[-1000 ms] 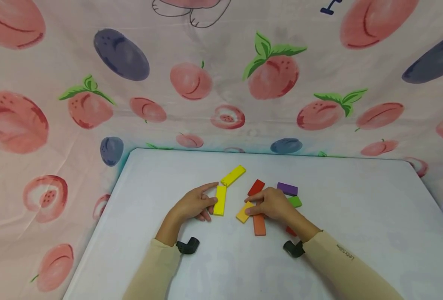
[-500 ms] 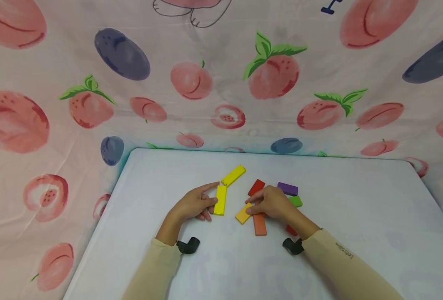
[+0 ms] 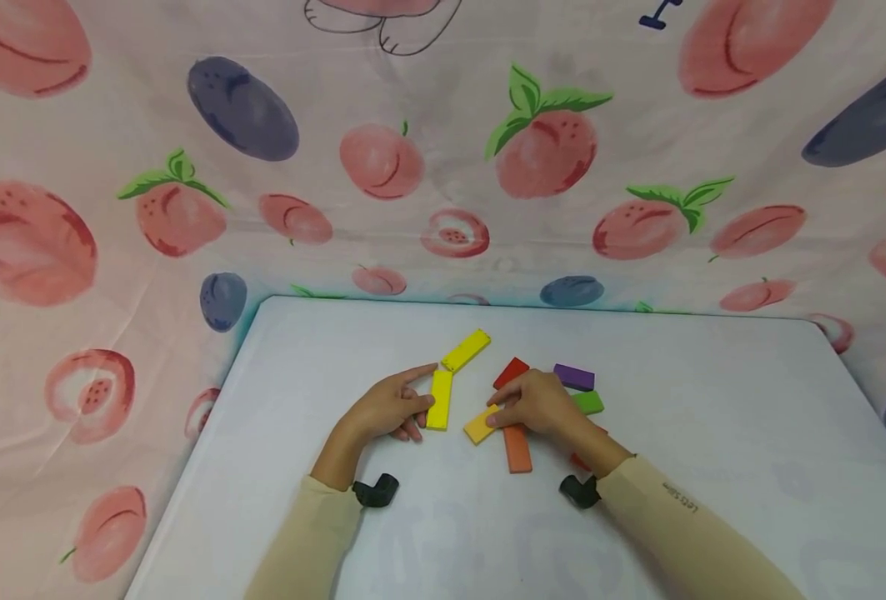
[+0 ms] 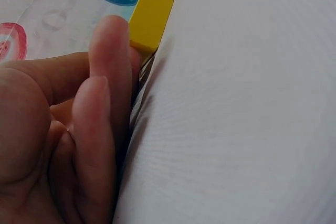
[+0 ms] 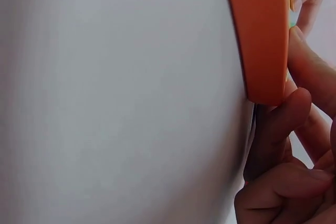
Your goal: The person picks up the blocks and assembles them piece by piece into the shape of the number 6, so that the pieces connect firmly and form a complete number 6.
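Observation:
Two yellow blocks lie nearly end to end on the white table: a near one (image 3: 439,400) and a slanted far one (image 3: 467,350). My left hand (image 3: 382,408) is beside the near block, index finger stretched to its far corner and thumb against its left side; the left wrist view shows a yellow block's end (image 4: 151,18) by the fingers. My right hand (image 3: 540,404) pinches a yellow-orange block (image 3: 479,427) between thumb and fingers. Under that hand an orange block (image 3: 518,452) is partly hidden; it looms large in the right wrist view (image 5: 262,35).
Behind the right hand lies a red block (image 3: 510,372). Purple (image 3: 573,377) and green (image 3: 588,403) blocks sit to its right, and another red block (image 3: 579,462) is mostly hidden beneath the right forearm. A fruit-print cloth (image 3: 450,167) hangs behind the table (image 3: 443,533).
My right hand has shifted slightly left, bringing the yellow-orange block closer to the near yellow block. The left hand and both yellow blocks have stayed in place.

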Demonstrator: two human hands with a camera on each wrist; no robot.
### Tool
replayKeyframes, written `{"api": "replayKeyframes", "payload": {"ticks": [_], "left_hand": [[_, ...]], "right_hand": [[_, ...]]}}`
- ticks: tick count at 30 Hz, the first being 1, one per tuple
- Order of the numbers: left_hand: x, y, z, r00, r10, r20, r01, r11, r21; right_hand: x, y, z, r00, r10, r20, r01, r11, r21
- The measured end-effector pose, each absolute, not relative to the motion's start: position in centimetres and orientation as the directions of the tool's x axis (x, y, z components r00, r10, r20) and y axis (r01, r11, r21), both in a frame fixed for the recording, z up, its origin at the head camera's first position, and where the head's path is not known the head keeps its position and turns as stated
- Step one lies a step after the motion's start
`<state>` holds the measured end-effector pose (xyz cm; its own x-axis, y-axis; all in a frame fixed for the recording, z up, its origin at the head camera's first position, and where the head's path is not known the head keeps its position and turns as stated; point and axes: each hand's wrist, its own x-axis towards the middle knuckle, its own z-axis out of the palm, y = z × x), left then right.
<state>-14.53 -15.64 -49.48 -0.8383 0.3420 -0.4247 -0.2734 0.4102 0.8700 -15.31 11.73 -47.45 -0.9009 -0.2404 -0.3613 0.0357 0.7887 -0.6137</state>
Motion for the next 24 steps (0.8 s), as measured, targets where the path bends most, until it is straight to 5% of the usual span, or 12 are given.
{"api": "replayKeyframes", "payload": {"ticks": [24], "left_hand": [[-14.6,-15.6,-49.4,-0.835,0.332,-0.439,-0.285,0.42,0.862]], "right_hand": [[-15.0,9.9,-47.4,-0.899,-0.259,-0.353,0.012,0.791,-0.612]]}}
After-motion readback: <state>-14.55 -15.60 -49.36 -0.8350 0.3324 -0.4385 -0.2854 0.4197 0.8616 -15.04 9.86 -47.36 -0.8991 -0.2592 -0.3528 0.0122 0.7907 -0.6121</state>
